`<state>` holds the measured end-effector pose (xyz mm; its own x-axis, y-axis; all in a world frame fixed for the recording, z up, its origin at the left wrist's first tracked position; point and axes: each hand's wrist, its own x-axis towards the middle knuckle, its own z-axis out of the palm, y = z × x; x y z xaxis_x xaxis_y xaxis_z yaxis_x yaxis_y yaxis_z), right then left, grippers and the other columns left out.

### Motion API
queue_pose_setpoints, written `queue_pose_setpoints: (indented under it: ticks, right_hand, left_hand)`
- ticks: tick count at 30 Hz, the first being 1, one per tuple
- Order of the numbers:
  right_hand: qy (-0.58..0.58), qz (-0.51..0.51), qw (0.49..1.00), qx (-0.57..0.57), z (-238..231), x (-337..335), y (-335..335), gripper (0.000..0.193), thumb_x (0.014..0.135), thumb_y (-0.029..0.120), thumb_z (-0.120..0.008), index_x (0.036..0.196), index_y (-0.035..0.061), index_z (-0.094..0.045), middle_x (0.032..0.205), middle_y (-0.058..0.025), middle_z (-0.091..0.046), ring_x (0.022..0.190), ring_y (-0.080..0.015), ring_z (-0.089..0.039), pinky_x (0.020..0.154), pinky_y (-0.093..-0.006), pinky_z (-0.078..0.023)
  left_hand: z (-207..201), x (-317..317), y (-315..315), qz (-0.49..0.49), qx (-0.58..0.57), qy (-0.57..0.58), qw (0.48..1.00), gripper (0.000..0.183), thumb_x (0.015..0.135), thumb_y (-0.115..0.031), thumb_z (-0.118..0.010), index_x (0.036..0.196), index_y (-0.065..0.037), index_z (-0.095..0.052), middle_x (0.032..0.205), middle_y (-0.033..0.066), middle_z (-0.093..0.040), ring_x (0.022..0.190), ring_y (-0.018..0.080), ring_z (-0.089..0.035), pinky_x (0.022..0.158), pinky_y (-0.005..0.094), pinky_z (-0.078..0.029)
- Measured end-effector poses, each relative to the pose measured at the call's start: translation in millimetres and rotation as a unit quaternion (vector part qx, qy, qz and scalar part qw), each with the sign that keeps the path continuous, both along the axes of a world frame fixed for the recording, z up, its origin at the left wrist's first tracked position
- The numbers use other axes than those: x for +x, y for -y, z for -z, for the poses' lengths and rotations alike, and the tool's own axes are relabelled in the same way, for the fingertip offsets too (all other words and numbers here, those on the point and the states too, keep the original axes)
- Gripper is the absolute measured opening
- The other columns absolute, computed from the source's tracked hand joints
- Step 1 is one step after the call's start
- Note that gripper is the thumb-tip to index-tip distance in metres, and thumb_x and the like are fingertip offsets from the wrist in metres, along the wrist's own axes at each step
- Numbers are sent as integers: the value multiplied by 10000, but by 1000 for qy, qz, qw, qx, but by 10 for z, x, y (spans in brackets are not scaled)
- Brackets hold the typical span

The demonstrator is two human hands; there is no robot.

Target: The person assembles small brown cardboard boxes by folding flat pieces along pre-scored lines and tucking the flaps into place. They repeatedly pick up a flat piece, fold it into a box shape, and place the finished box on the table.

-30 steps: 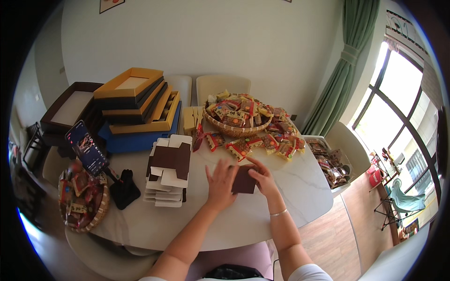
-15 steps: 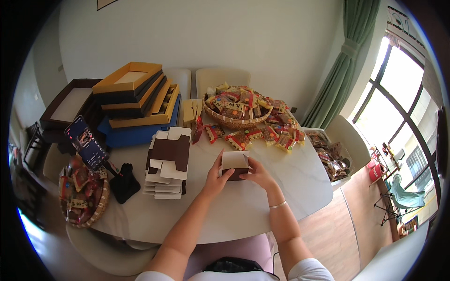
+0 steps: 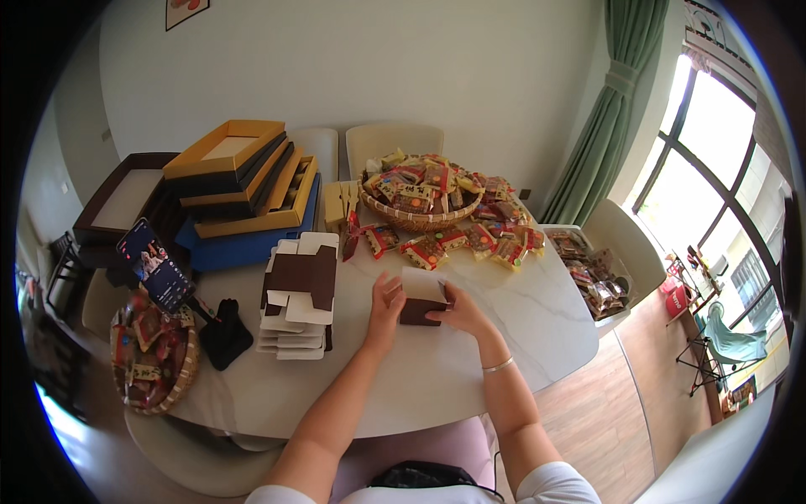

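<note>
A small dark brown carton (image 3: 424, 312) with a white inside and a raised white flap stands on the table in front of me. My right hand (image 3: 460, 311) grips its right side, the thumb lying along the front. Close by the carton's left side is my left hand (image 3: 386, 309), its fingers loosely bent and apart, holding nothing. To the left of that hand lies a stack of flattened brown-and-white cartons (image 3: 300, 286). Beyond the carton, several red and yellow wrapped snacks (image 3: 424, 251) are scattered before a heaped wicker basket (image 3: 420, 220).
Yellow and black box trays (image 3: 227, 172) are piled at the back left on a blue box (image 3: 243, 249). A phone (image 3: 155, 265) on a black stand and another snack basket (image 3: 186, 382) are at the left. A white bin of packets (image 3: 617, 312) sits beyond the right edge.
My left hand has let go of the carton and drawn slightly left, its fingers lifting. The right hand keeps its hold. The view has shifted slightly.
</note>
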<state>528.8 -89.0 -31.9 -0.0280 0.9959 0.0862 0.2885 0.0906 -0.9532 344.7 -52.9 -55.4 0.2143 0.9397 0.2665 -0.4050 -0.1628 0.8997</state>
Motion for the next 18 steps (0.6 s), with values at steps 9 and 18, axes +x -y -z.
queue_pose_setpoints:
  ticks: [9,18]
  right_hand:
    - [-90,-9,995,27,19,126,33,545,819,164,-747,1282,0,-511,1136,-104,-638,1046,-178,-599,863,-333,-510]
    - [-215,61,973,53,1,195,-33,143,938,154,-619,931,16,-656,853,29,-614,792,-33,-536,688,-202,-446]
  left_hand:
    - [82,47,45,-42,107,-148,982,594,833,-106,-723,1340,-79,-415,1248,111,-546,1138,239,-552,944,362,-472]
    - [104,58,50,-41,179,-144,972,571,833,-71,-697,1336,-98,-430,1227,98,-529,1134,245,-547,933,385,-457]
